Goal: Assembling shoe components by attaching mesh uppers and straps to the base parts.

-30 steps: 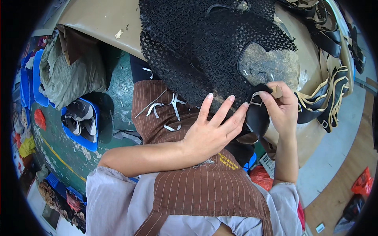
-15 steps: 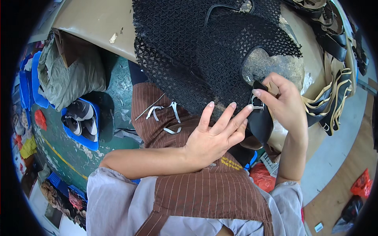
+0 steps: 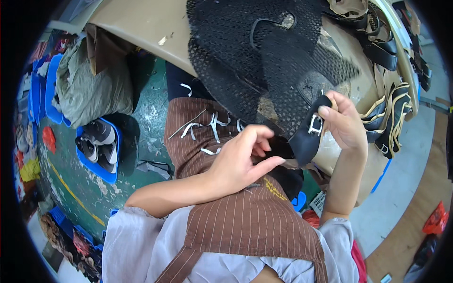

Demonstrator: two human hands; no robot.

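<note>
Fingers [image 3: 325, 112] of the right hand [image 3: 347, 125] pinch a black strap with a metal buckle [image 3: 309, 134].
Strap's long axis runs from far right, at the fingertips, down to near left, lower end hanging over the brown striped apron [image 3: 245, 226]. Left hand [image 3: 240, 162] hovers beside it, fingers loosely curled, holding nothing. Black mesh pieces [image 3: 255, 56] lie on the table [image 3: 141, 23] beyond.

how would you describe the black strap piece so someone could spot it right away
Start at the tan worktable with the big black mesh sheets draped over its edge. Below the mesh, the right hand pinches a smooth black strap. Unlike the netted pieces beside it, it is solid and carries a small silver buckle.
</note>
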